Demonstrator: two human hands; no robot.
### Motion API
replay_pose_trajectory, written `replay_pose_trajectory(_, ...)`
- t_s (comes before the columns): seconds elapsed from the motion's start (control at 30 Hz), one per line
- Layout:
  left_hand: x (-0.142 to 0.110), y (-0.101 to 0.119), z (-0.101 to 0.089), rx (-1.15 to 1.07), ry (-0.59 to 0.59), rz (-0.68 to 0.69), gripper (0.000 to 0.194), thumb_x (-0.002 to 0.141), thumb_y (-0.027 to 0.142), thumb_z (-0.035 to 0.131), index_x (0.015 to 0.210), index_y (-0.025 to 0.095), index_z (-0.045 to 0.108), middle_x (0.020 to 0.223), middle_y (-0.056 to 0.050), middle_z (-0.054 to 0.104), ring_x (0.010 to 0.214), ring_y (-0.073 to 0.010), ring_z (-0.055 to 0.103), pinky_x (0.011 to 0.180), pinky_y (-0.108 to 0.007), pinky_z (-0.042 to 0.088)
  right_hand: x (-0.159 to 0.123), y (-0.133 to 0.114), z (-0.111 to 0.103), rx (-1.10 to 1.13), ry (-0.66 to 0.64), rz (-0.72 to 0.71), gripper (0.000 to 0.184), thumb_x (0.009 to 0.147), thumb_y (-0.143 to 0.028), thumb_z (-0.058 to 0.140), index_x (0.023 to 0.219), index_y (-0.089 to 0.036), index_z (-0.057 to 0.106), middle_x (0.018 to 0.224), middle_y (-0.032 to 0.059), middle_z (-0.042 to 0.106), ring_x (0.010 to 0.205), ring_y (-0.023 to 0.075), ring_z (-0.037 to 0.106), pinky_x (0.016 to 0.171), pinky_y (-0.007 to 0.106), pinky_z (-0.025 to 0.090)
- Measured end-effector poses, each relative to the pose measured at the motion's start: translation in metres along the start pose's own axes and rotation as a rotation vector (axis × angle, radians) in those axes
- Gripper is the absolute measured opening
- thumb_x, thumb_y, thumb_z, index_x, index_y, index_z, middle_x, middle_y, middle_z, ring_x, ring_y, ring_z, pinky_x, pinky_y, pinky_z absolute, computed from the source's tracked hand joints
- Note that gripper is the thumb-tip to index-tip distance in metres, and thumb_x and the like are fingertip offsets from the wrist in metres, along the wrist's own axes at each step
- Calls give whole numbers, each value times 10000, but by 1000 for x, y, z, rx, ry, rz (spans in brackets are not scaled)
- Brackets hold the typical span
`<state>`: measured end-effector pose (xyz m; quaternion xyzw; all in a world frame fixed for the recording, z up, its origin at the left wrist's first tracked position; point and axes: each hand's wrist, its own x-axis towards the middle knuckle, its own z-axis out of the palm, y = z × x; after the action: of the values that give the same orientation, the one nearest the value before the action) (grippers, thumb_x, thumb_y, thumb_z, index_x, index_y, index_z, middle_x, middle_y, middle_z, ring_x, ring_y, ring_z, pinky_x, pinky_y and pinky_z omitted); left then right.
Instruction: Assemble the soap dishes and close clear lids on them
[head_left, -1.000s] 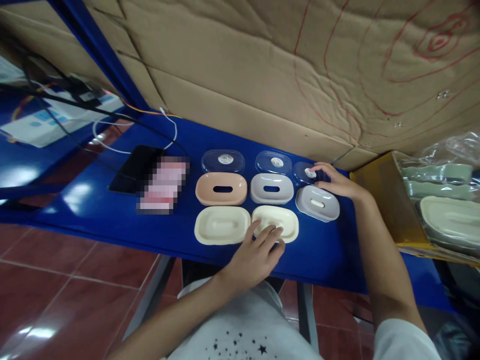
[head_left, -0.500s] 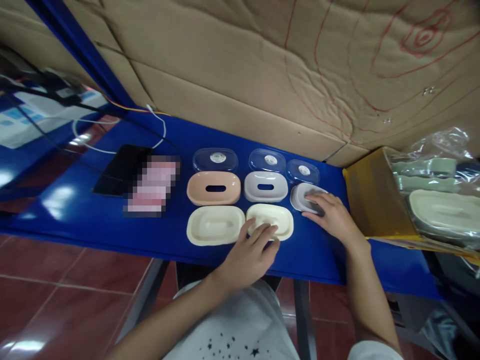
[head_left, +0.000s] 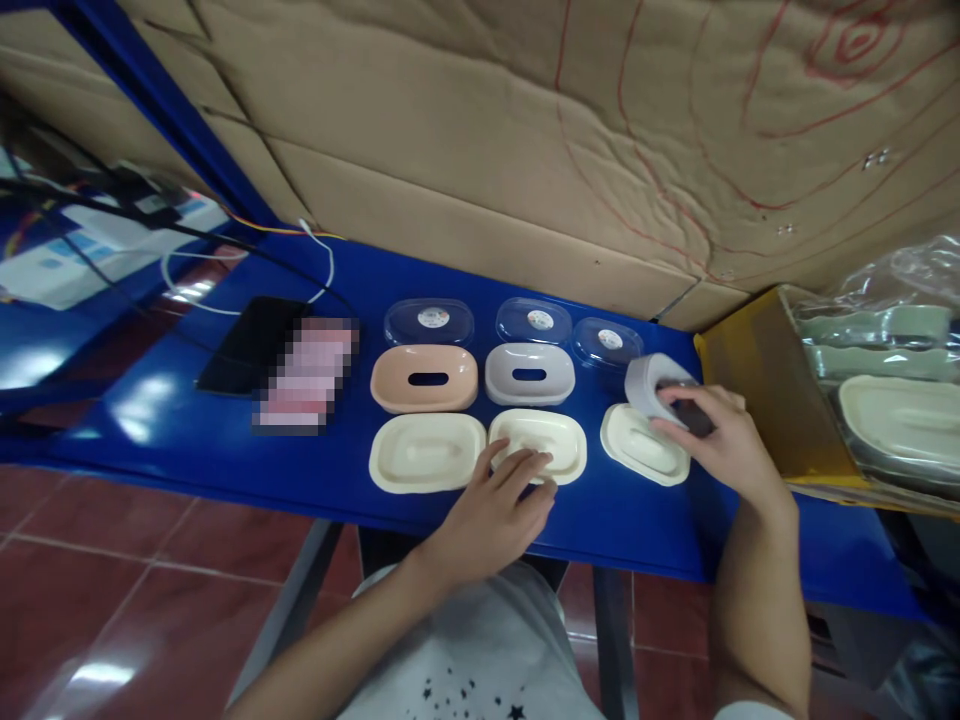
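In my right hand is a pale grey oval dish, tipped on its side and raised, fingers and thumb gripping its edge. Just below it a cream oval tray lies on the blue table. My left hand rests with fingers spread on another cream tray with a raised middle. Left of that lies a third cream tray. Behind these sit a peach oval dish and a second grey dish, each with a slot in its base.
Clear oval lids with round stickers, including a left one, line the back. At right stands a cardboard box of wrapped green and cream pieces. A black tablet-like object and a white cable lie left. Brown cardboard rises behind.
My right hand has lifted and tilted the grey dish and carried it rightward. A cream tray now shows below it. My left hand stays on its tray.
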<state>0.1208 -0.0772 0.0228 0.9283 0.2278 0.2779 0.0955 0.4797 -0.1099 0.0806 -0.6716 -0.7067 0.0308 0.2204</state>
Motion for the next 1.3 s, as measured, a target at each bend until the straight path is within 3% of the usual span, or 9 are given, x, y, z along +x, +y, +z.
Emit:
replay_pose_trajectory(0.1, 0, 0, 0, -14, -12, -3, 139, 1052, 192, 620, 1174, 210, 683, 1378, -89, 703, 1307, -253, 643, 1246, -545, 379, 7, -3, 10, -132, 112, 2, 394, 1014, -616, 640, 1248, -312, 730, 1226, 82, 807, 1165, 382, 706, 1076, 601, 398)
replay_pose_trajectory(0.43, 1, 0, -1, -27, -26, -3, 135, 1063, 203, 608, 1180, 218, 674, 1377, -92, 694, 1304, -251, 643, 1245, -549, 382, 19, -31, 37, -118, 20, -145, 310, 1106, -446, 534, 1308, -340, 743, 1291, 44, 811, 1206, 310, 699, 1112, 558, 325)
replay_pose_trajectory(0.73, 2, 1, -3, -34, -25, -15, 132, 1073, 203, 591, 1171, 220, 677, 1371, -93, 699, 1305, -248, 646, 1239, -540, 385, 21, -31, 56, -140, 81, -143, 313, 1097, -375, 542, 1327, -349, 752, 1247, 59, 813, 1167, 313, 707, 1064, 550, 383)
replay_pose_trajectory(0.97, 2, 0, -2, -24, -45, -13, 125, 1076, 213, 590, 1175, 216, 666, 1373, -96, 692, 1303, -260, 637, 1225, -549, 387, 21, -35, 56, -213, 158, -116, 340, 1063, -400, 596, 1367, -349, 740, 1505, 92, 667, 1320, 383, 598, 1062, 573, 420)
replay_pose_trajectory(1.3, 3, -1, -2, 0, -95, 5, 142, 1079, 225, 573, 1196, 202, 651, 1297, -101, 688, 1301, -270, 622, 1224, -567, 387, 20, -26, 62, -201, 119, -137, 292, 1087, -353, 570, 1271, -303, 791, 1209, 98, 770, 1040, 304, 669, 850, 460, 481)
